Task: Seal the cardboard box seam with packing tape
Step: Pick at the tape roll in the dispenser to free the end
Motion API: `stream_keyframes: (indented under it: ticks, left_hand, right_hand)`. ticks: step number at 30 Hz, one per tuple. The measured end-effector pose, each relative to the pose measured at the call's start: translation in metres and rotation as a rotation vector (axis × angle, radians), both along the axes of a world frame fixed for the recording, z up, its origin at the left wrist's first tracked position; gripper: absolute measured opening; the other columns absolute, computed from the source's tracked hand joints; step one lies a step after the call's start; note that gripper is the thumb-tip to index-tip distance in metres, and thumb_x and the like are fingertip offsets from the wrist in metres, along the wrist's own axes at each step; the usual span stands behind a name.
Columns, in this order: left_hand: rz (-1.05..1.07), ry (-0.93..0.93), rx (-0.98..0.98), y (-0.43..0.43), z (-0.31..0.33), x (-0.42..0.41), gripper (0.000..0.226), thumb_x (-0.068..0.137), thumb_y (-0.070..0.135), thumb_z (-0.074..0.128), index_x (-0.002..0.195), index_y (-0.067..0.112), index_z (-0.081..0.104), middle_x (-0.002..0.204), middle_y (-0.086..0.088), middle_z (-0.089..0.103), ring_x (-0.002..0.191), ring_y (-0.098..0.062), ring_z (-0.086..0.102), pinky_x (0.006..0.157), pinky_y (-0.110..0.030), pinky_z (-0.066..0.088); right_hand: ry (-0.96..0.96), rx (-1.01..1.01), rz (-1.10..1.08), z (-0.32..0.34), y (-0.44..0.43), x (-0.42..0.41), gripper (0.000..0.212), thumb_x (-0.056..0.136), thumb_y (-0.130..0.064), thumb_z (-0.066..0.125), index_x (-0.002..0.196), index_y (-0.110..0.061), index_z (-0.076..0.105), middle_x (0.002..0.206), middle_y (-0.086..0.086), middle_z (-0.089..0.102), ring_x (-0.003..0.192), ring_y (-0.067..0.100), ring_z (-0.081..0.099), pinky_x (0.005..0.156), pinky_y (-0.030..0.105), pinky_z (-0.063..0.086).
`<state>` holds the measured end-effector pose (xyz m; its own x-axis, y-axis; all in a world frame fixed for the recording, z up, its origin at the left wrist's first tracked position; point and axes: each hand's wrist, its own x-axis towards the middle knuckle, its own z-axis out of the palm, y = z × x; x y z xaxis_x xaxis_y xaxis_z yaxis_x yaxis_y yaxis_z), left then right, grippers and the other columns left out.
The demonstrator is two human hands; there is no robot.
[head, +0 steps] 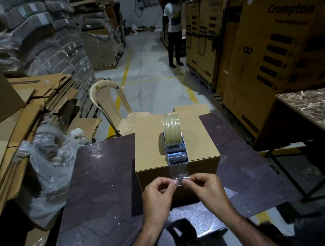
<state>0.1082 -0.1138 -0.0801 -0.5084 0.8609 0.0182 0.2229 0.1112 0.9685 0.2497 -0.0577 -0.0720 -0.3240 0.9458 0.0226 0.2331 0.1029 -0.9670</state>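
A closed brown cardboard box (151, 142) stands on a dark table (104, 174) in front of me. On its top, near the front edge, rests a blue tape dispenser (176, 152) carrying a roll of clear packing tape (171, 131). A clear strip of tape (179, 172) runs from the dispenser down over the box's front face. My left hand (158, 193) and my right hand (205, 188) both pinch the crumpled free end of that strip between thumb and forefinger, just in front of the box.
A beige plastic chair (109, 105) stands behind the table. Flattened cartons (33, 104) and plastic wrap (46, 168) pile up at left. Tall printed cartons (275, 55) line the right, beside a marble-topped table (312, 104). A person (174, 29) stands in the aisle.
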Motion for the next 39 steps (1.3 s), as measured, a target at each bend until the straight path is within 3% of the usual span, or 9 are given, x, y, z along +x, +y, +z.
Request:
stream_keyframes:
  ticks: [3,9,13,19,25,32,39]
  left_hand:
    - [0.003,0.017,-0.012,0.0,0.002,0.001,0.011,0.08,0.026,0.076,0.07,0.025,0.07,0.068,0.007,0.07,0.064,-0.001,0.062,0.056,-0.017,0.047]
    - [-0.014,0.105,0.017,-0.005,0.006,0.004,0.008,0.084,0.025,0.072,0.076,0.025,0.07,0.072,0.01,0.071,0.068,0.001,0.063,0.059,-0.013,0.047]
    - [-0.021,0.151,0.056,-0.006,0.01,0.007,0.009,0.084,0.023,0.072,0.075,0.025,0.07,0.075,0.013,0.072,0.073,0.001,0.065,0.063,-0.01,0.046]
    - [-0.034,0.151,0.11,-0.01,0.014,0.009,0.01,0.085,0.019,0.071,0.076,0.025,0.07,0.078,0.015,0.071,0.075,0.0,0.065,0.062,-0.008,0.044]
    - [-0.085,0.084,0.15,-0.016,0.012,0.008,0.014,0.083,0.01,0.071,0.078,0.022,0.07,0.089,0.01,0.072,0.09,-0.004,0.066,0.071,-0.01,0.049]
    - [-0.037,0.023,0.104,-0.016,0.007,0.009,0.012,0.082,0.013,0.073,0.078,0.024,0.073,0.086,0.012,0.074,0.087,-0.003,0.067,0.074,-0.011,0.048]
    - [0.029,-0.003,0.053,-0.012,0.005,0.011,0.005,0.08,0.019,0.075,0.077,0.022,0.075,0.079,0.012,0.074,0.08,-0.001,0.068,0.069,-0.01,0.048]
  right_hand:
    - [0.031,-0.051,-0.032,0.0,-0.002,-0.001,0.01,0.079,-0.028,0.075,0.074,-0.02,0.077,0.07,-0.005,0.073,0.068,0.003,0.066,0.063,0.022,0.046]
    - [0.116,-0.127,-0.071,-0.002,-0.006,0.001,0.001,0.077,-0.018,0.077,0.077,-0.019,0.077,0.077,-0.004,0.075,0.077,0.006,0.068,0.065,0.021,0.049]
    - [0.298,-0.206,-0.1,0.0,-0.011,0.002,0.006,0.075,-0.008,0.077,0.081,-0.011,0.076,0.08,0.004,0.075,0.072,0.003,0.066,0.055,0.015,0.048]
    - [0.399,-0.208,-0.123,-0.003,-0.014,0.005,0.016,0.074,0.003,0.075,0.086,-0.008,0.074,0.078,-0.002,0.075,0.068,0.002,0.065,0.055,0.014,0.048]
    - [0.3,-0.098,-0.052,-0.01,-0.008,0.011,0.009,0.07,-0.01,0.078,0.077,-0.015,0.078,0.09,-0.002,0.069,0.09,0.01,0.065,0.077,0.022,0.052]
    - [0.274,-0.114,-0.084,-0.012,-0.009,0.008,0.005,0.077,-0.01,0.075,0.074,-0.013,0.077,0.091,-0.003,0.073,0.087,0.007,0.066,0.07,0.021,0.051]
    - [0.253,-0.117,-0.126,-0.009,-0.012,0.002,0.004,0.079,-0.014,0.074,0.076,-0.015,0.076,0.074,0.0,0.074,0.069,0.004,0.065,0.059,0.016,0.048]
